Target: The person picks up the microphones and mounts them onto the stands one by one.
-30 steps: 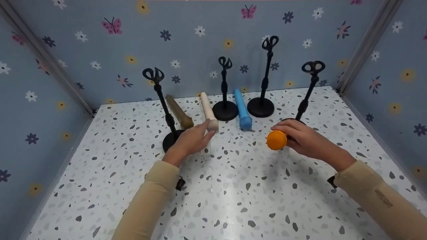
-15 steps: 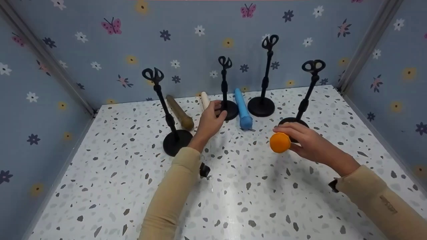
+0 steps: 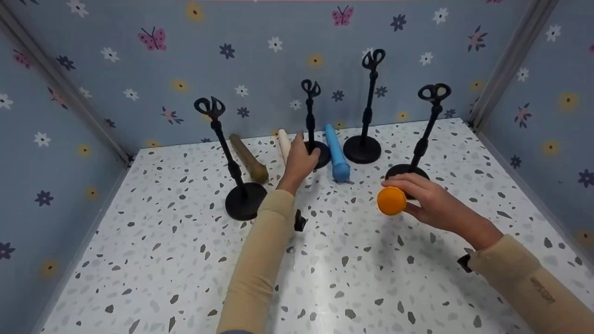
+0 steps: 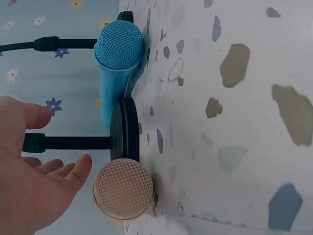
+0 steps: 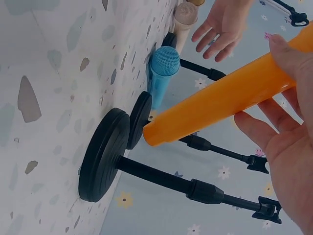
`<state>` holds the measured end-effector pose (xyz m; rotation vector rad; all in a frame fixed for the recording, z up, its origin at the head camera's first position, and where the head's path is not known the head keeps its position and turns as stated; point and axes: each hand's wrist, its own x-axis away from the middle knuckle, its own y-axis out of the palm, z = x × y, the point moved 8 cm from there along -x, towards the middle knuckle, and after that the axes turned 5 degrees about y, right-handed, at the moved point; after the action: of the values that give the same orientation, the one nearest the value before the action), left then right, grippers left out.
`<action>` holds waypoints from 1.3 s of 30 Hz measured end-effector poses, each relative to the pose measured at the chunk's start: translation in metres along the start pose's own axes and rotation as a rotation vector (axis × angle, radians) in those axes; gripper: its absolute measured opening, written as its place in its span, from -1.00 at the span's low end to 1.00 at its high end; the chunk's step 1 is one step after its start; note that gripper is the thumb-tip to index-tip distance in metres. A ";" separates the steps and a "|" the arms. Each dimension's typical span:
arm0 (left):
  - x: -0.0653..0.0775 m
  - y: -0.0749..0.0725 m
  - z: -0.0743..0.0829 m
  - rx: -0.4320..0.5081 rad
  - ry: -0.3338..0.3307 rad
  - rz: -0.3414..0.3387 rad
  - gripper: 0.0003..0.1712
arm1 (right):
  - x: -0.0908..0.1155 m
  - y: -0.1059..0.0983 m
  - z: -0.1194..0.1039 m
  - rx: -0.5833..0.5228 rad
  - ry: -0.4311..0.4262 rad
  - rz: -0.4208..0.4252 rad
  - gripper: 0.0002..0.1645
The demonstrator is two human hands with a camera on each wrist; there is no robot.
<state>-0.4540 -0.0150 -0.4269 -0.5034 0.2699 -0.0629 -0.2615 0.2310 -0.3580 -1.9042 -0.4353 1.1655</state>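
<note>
My right hand (image 3: pixel 436 202) holds an orange microphone (image 3: pixel 391 201) by its handle, thumb on one side and fingers on the other. In the right wrist view the orange handle (image 5: pixel 210 105) slants down near a black stand (image 5: pixel 156 175). My left hand (image 3: pixel 300 162) reaches toward the shortest black stand (image 3: pixel 310 113), fingers spread. In the left wrist view its thumb and fingers lie on either side of that stand's pole (image 4: pixel 73 142), with nothing gripped. Beside it lie a cream microphone (image 4: pixel 123 189) and a blue microphone (image 4: pixel 118 46).
A brown microphone (image 3: pixel 250 160) lies at the left, behind a black stand (image 3: pixel 246 200). A tall stand (image 3: pixel 363 149) rises at the back and another stand (image 3: pixel 420 148) at the right. Flowered walls (image 3: pixel 153 111) enclose the speckled table (image 3: pixel 162 260).
My left hand has moved right and away from me, from beside the left stand and over the cream microphone to the shortest stand. The right hand with the orange microphone has shifted slightly right and nearer.
</note>
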 end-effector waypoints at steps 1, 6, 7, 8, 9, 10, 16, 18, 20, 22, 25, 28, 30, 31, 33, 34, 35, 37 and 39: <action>-0.002 0.003 0.000 0.016 -0.006 0.004 -0.15 | 0.001 0.000 0.001 -0.001 0.010 -0.003 -0.45; -0.006 0.017 0.001 0.086 -0.008 0.004 -0.11 | 0.003 0.002 0.006 -0.010 0.064 -0.023 -0.21; -0.007 0.019 0.002 0.095 -0.003 0.003 -0.10 | 0.004 0.002 0.006 -0.011 0.062 -0.020 -0.19; -0.008 0.021 0.003 0.101 0.004 0.004 -0.09 | 0.004 0.002 0.006 -0.014 0.059 -0.018 -0.21; -0.009 0.024 0.004 0.107 0.013 0.006 -0.09 | 0.005 0.002 0.006 -0.017 0.052 -0.015 -0.25; -0.009 0.024 0.004 0.111 0.018 0.009 -0.08 | 0.005 0.002 0.005 -0.020 0.044 -0.010 -0.31; -0.015 0.026 0.006 0.196 0.000 0.007 -0.01 | 0.008 0.000 0.003 -0.025 0.009 0.025 -0.45; -0.016 0.024 0.007 0.219 -0.016 0.010 0.00 | 0.008 0.000 0.004 -0.029 0.006 0.028 -0.45; -0.017 0.020 0.007 0.219 -0.033 0.009 0.01 | 0.008 0.001 0.005 -0.031 0.005 0.029 -0.45; -0.017 0.016 0.005 0.205 -0.052 -0.006 0.01 | 0.008 0.002 0.006 -0.036 -0.001 0.030 -0.45; -0.018 0.013 0.003 0.188 -0.067 -0.047 0.00 | 0.009 0.004 0.007 -0.043 -0.007 0.031 -0.46; -0.018 0.011 0.005 0.212 -0.066 -0.083 0.01 | 0.011 0.006 0.008 -0.046 -0.003 0.032 -0.46; -0.020 0.010 0.008 0.226 -0.056 -0.091 0.03 | 0.011 0.007 0.008 -0.044 0.000 0.030 -0.46; -0.020 0.010 0.009 0.226 -0.060 -0.095 0.04 | 0.012 0.007 0.009 -0.042 0.001 0.027 -0.46; -0.021 0.010 0.009 0.225 -0.078 -0.097 0.06 | 0.012 0.007 0.009 -0.039 -0.001 0.024 -0.47; -0.021 0.009 0.009 0.217 -0.087 -0.097 0.06 | 0.012 0.007 0.008 -0.038 -0.002 0.023 -0.48; -0.021 0.009 0.009 0.209 -0.098 -0.096 0.05 | 0.012 0.007 0.008 -0.038 -0.005 0.024 -0.49; -0.021 0.010 0.008 0.160 -0.111 -0.103 -0.01 | 0.012 0.006 0.008 -0.039 -0.004 0.023 -0.49; -0.021 0.010 0.010 0.105 -0.079 -0.104 -0.13 | 0.011 0.005 0.008 -0.042 0.001 0.023 -0.48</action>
<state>-0.4719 0.0016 -0.4182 -0.4142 0.1625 -0.1572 -0.2630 0.2391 -0.3704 -1.9504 -0.4414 1.1791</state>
